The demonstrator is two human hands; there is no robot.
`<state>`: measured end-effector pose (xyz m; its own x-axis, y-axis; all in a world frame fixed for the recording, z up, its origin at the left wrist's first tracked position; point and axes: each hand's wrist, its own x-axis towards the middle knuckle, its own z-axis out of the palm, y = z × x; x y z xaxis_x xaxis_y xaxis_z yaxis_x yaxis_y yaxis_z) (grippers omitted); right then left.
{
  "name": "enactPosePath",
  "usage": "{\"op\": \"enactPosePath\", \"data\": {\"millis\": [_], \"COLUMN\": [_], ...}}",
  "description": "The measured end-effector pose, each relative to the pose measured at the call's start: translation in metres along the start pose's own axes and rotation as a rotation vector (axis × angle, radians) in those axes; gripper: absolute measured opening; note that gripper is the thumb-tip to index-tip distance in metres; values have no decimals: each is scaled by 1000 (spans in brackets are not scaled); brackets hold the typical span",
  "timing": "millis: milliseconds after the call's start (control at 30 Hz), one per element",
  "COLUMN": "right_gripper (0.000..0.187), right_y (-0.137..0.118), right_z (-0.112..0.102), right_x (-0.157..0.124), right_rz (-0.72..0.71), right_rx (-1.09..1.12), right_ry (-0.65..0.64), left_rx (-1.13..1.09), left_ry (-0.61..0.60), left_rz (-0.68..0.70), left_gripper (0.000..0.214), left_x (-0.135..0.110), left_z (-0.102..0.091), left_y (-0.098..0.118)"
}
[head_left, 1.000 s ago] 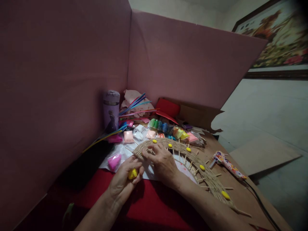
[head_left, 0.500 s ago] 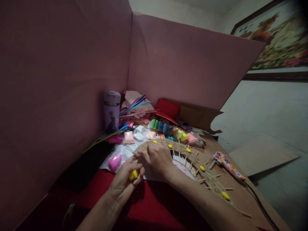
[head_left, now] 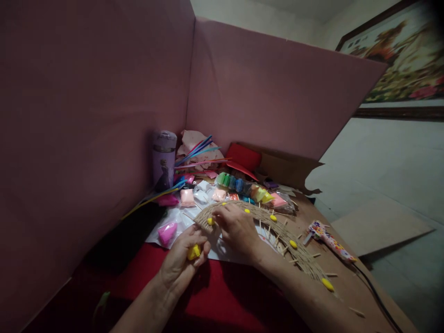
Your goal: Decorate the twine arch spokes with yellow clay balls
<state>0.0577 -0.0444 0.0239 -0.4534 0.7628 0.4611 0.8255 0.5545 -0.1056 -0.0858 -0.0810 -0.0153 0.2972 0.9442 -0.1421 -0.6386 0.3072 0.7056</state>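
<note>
My left hand [head_left: 182, 254] is closed around a lump of yellow modelling clay [head_left: 194, 252], with the thumb side near the left end of a curved strip of twine woven over sticks [head_left: 236, 207]. Several yellow clay dots sit along this arch, among them one dot [head_left: 210, 221] at its left end. My right hand [head_left: 239, 230] is right beside that dot, its fingers bent and apart with nothing seen in them. The right hand and forearm hide part of the arch's inner edge.
A glue gun with a flowered pattern [head_left: 331, 243] lies at the right, its black cord trailing forward. Behind the arch are packets of coloured clay [head_left: 239, 185], pipe cleaners [head_left: 197, 150] and a purple flask [head_left: 164, 159]. A pink clay packet [head_left: 167, 233] lies left of my hands.
My right hand has moved slightly right, off the arch's left end, uncovering the yellow dot there. The left hand keeps its hold on the clay. The view has shifted slightly.
</note>
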Motion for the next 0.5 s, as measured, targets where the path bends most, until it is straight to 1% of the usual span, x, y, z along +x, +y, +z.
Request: {"op": "enactPosePath", "data": {"millis": [67,100,167,233,333,500], "right_gripper": [13,14,9,6,9,8], "right_y": [6,8,11,13,12,13], "right_z": [1,3,8,13,15,10], "right_x": [-1,-1,0,1,2,2], "right_rz": [-105,-141,-183,-199,-198,-167], "right_rx": [72,90,90,75,71,178], "right_ry": [8,16,40,55,58,62], "left_rx": [-1,-2,-7,-13,-15,4], "left_ry": [-1,-1,6,15,22,18], "left_rz": [3,5,4,-4,-10,1], "left_gripper": [37,37,37,35,33,37], "left_x": [0,0,0,0,0,0], "left_z": [0,1,1,2,2,0], "left_y": [0,0,1,1,1,1]}}
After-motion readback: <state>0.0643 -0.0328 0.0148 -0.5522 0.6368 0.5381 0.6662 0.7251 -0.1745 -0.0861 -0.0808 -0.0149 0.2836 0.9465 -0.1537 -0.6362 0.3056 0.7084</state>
